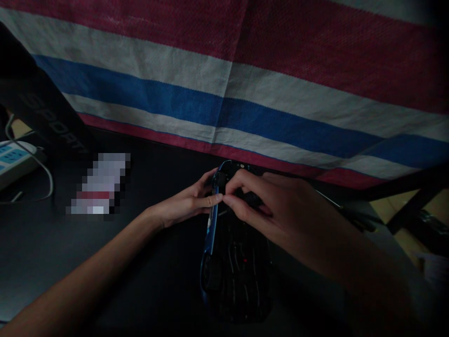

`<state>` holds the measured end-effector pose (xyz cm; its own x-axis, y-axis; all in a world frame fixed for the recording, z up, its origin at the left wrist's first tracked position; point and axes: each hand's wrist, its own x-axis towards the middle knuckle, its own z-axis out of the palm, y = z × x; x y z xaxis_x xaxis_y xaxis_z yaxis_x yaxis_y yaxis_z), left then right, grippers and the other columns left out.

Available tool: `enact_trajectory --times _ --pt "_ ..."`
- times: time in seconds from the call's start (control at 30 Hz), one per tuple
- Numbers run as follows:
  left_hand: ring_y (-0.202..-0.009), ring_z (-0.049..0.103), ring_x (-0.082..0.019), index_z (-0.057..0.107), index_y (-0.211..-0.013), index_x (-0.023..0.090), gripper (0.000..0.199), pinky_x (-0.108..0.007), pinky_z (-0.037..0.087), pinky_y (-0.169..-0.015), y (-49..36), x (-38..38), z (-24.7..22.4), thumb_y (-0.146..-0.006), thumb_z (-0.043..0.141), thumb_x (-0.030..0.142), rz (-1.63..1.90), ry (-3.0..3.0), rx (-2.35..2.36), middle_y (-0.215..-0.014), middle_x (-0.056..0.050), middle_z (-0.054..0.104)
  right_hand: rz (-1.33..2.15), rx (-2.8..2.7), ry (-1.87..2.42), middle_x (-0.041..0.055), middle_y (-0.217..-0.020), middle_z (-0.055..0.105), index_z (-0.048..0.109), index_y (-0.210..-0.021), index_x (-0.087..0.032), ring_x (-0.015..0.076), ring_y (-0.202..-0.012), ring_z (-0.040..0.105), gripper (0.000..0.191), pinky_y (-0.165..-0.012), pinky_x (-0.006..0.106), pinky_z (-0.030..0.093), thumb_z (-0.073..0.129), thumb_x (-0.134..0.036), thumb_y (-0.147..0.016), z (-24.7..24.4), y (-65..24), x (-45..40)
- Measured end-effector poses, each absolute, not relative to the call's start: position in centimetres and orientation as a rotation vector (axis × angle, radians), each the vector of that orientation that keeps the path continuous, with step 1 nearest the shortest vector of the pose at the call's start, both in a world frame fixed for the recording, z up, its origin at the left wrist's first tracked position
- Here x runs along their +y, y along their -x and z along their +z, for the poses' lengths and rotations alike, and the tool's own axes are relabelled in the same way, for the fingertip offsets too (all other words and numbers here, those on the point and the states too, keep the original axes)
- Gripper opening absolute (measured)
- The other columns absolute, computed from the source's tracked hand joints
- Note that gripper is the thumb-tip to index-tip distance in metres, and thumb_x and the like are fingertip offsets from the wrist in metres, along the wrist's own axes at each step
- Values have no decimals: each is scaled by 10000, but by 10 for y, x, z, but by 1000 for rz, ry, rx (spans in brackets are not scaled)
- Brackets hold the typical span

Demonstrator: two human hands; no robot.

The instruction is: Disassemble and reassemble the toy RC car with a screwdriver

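Note:
A blue toy car (236,276) lies upside down on the dark table, its black underside and wheels facing up. My left hand (191,201) grips the car's left side near its far end, thumb on the blue edge and fingers partly hidden behind the body. Over the far part of the underside, my right hand (277,201) is closed in a pinch, thumb and index fingertip together near my left thumb. Whatever is in that pinch is too small and dark to make out.
A striped woven sheet (224,93) hangs behind the black table (147,271). On the left are a blurred-out rectangular item (100,182), a white power strip (17,159) with a cable, and a dark object marked SPORT (52,117). A thin metal rod (329,199) lies at the right.

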<state>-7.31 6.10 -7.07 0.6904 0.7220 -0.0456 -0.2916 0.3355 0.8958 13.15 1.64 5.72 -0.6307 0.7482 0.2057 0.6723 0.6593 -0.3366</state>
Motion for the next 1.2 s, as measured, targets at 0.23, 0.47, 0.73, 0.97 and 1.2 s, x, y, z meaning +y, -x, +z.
enact_trajectory --times 0.23,0.47,0.73,0.97,1.2 --pt "-1328 557 -283 232 -1637 343 896 -414 471 -1039 73 60 -66 -918 763 290 668 -970 544 -1513 -124 530 348 -2540 1084 23 -975 691 570 -1026 -223 189 -922 655 96 -820 320 496 624 -196 -951 56 -131 20" --pt "-1301 563 -291 187 -1649 328 918 -423 476 -1003 74 62 -63 -926 754 312 638 -985 579 -1534 -145 496 340 -2545 1048 46 -1050 701 551 -1060 -231 206 -987 670 161 -822 329 525 582 -140 -931 53 -136 26" --pt "-1274 585 -283 199 -1645 333 921 -429 470 -1028 74 61 -64 -917 762 281 653 -953 546 -1539 -141 487 368 -2519 1188 39 -1019 727 563 -1111 -237 195 -843 686 106 -734 336 534 521 -222 -1014 54 -131 23" --pt "-1222 593 -261 153 -1664 304 930 -412 476 -994 73 61 -62 -941 738 307 644 -973 577 -1482 -148 526 433 -2554 1006 56 -1146 674 531 -1120 -227 208 -1113 624 279 -975 361 503 576 -86 -884 55 -135 22" --pt "-1242 594 -256 210 -1647 344 923 -397 472 -1004 73 61 -65 -911 762 272 661 -959 548 -1508 -119 514 369 -2573 1039 47 -1051 705 551 -1064 -249 213 -968 665 59 -864 371 518 544 -240 -1006 56 -135 23"
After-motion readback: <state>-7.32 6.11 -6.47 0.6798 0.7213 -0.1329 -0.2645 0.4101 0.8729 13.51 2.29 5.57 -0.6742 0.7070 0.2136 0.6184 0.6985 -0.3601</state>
